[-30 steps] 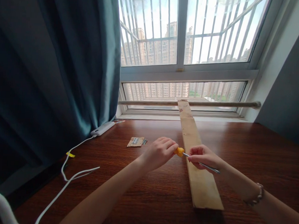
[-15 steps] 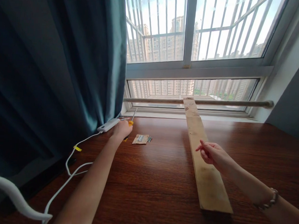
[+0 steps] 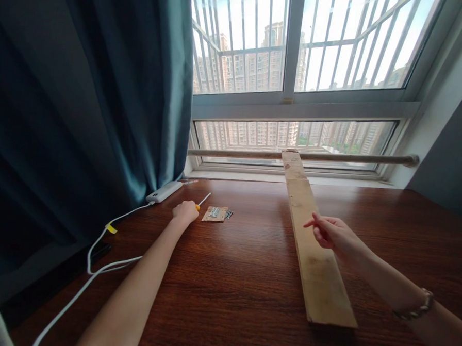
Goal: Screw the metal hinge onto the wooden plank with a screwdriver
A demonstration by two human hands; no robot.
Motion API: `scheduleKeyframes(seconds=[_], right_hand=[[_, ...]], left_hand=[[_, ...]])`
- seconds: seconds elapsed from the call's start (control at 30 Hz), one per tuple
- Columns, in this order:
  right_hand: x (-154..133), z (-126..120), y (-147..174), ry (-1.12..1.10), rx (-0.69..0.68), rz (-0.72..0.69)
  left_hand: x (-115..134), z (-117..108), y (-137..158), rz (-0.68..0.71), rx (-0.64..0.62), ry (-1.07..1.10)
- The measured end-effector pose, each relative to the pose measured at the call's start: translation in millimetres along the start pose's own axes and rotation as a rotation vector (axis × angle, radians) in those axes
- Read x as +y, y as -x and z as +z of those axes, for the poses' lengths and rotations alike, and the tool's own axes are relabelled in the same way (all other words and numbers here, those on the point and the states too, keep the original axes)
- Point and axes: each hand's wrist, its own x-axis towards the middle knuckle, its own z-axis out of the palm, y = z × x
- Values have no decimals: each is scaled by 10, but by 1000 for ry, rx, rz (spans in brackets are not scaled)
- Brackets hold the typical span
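Note:
My left hand [image 3: 185,213] is closed round the handle of a screwdriver [image 3: 204,199], low over the table's left part. A bit of yellow handle shows at the fingers, and the metal shaft points up and to the right. Just right of it lies a small piece of cardboard [image 3: 207,216] with a metal hinge [image 3: 214,212] on top and several screws [image 3: 229,213] at its right edge. Above the long wooden board [image 3: 314,273], my right hand [image 3: 330,234] has its index finger out and the other fingers loosely curled. Nothing shows in it.
The board's far end reaches the horizontal rail [image 3: 344,158] before the window. A white power strip [image 3: 164,191] and its cable [image 3: 95,243] lie left on the brown table [image 3: 224,296], beside the dark blue curtain [image 3: 142,86].
My left hand has come down a little toward the table, and the screwdriver has tilted lower to the right. My right hand stays over the board, almost unmoved.

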Motion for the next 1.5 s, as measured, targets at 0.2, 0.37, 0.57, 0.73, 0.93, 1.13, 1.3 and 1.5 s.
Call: scheduleKeyframes(seconds=[0.2,0.37,0.57,0.73,0.93,1.13,1.3,1.5], right_hand=[[35,-56,-34,67,0,-26],[60,-124,-92,134,193,-105],[121,-258,-199,111,366,-79],[154,-349,-247,95,373,-90],[289,-446,-353,222,560,-76],[397,-358,-342,-12,342,67],[345,-228,-261,-207,274,138],[259,-150,-218,-346,303,124]], left_hand=[[30,-26,30,5,-11,1],[66,-31,18,-4,-40,8],[129,5,35,-7,-42,12],[144,26,65,2,-23,18],[328,-58,234,70,243,5],[1042,-181,877,588,372,438],[1699,-71,1473,643,-44,1059],[2341,-30,1774,275,-543,1565]])
